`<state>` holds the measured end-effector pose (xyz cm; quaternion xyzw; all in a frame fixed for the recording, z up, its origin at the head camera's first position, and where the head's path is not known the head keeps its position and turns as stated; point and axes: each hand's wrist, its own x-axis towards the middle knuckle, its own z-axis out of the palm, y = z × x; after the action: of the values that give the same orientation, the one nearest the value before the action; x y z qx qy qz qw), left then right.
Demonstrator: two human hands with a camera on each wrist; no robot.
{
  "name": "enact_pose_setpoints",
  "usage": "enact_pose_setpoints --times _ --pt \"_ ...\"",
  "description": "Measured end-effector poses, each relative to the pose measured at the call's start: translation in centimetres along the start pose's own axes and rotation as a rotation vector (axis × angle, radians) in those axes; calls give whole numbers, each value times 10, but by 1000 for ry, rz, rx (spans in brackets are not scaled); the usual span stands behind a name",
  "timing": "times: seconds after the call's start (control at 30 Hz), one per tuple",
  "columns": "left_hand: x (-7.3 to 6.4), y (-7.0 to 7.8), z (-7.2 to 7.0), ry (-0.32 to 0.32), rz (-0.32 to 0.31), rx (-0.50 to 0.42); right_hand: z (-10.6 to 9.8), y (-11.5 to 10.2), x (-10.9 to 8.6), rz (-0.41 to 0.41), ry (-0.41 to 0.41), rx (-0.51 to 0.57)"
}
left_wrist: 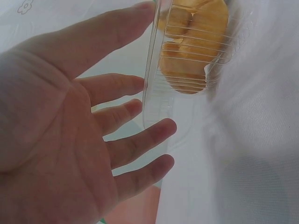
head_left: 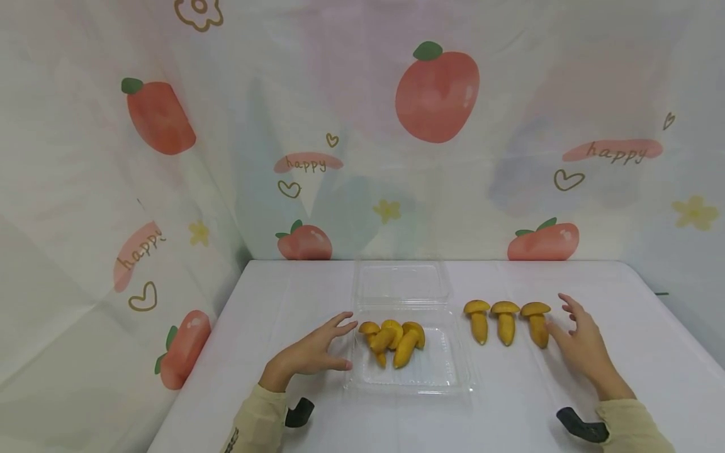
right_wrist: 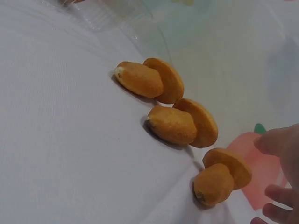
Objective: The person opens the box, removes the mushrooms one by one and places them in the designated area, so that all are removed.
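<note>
An open clear plastic clamshell box (head_left: 442, 385) lies on the white table, its lid (head_left: 402, 283) folded back toward the wall. Several yellow-brown mushrooms (head_left: 409, 345) are heaped in the left part of the box. My left hand (head_left: 308, 352) is at the box's left side, fingers spread and fingertips right at the rim; the left wrist view shows the same hand (left_wrist: 70, 126) with its palm bare. To the right of the box, three mushrooms (head_left: 506, 324) lie in a row, caps away from me. My right hand (head_left: 583, 346), fingers apart, is beside the rightmost mushroom (right_wrist: 215, 184), holding nothing.
A white cloth covers the table (head_left: 510, 402). Behind and to the left hangs a printed curtain (head_left: 362, 94) with fruit and hearts. Black curved pieces (head_left: 300, 413) stick out by both wrists, next to the beige sleeves (head_left: 257, 418).
</note>
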<state>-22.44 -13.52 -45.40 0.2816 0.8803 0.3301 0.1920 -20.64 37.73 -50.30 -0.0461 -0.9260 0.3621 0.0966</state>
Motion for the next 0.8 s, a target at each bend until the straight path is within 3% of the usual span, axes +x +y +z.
enact_pose_setpoints --times 0.27,0.53,0.8 --pt "0 0 1 5 -1 -16 -3 -25 -4 -52 44 6" --pt "0 -2 1 4 1 -14 -2 -46 -9 -210 98 19" --pt "1 -2 1 2 -5 -25 3 -68 -17 -262 64 47"
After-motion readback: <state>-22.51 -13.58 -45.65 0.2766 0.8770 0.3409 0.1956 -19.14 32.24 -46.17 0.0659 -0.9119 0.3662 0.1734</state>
